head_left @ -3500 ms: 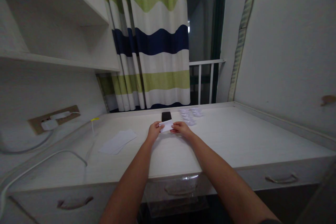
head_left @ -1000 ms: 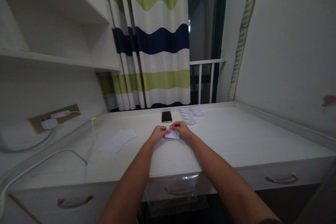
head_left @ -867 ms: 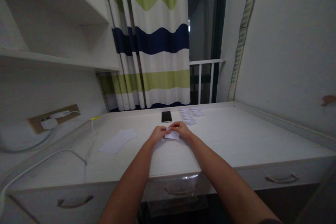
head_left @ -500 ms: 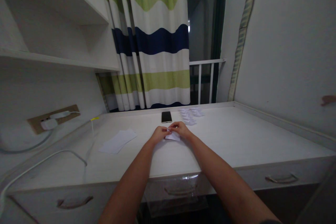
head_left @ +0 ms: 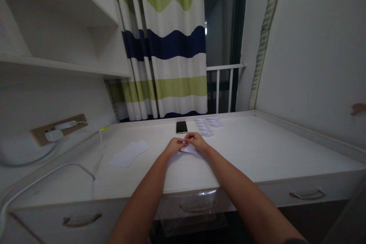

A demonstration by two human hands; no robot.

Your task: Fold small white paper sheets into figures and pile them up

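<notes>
One small white paper (head_left: 189, 149), partly folded

We have it in both hands, down low over the white desk (head_left: 274, 148). Our left hand (head_left: 174, 145) pinches one side, with its fingers close together. Our right hand (head_left: 198, 140) pinches near the top, and its thumb and finger bend into a little ring. The tips of our hands are right next to each other. They hide part of the paper, so we cannot tell how many folds it has.

A bunch of folded papers (head_left: 206, 132) sits past our right hand, near the back of the desk. Those look done, but they bunch up so much that we cannot count them well. This paper looks only part of the way there.

Over on the left, some flat sheets (head_left: 129, 154) lie on top of each other. They show no folds that we can see, so that part looks not done. We cannot tell how many there are. A black phone (head_left: 181, 127) lies past our hands, just left of the folded bunch.
</notes>
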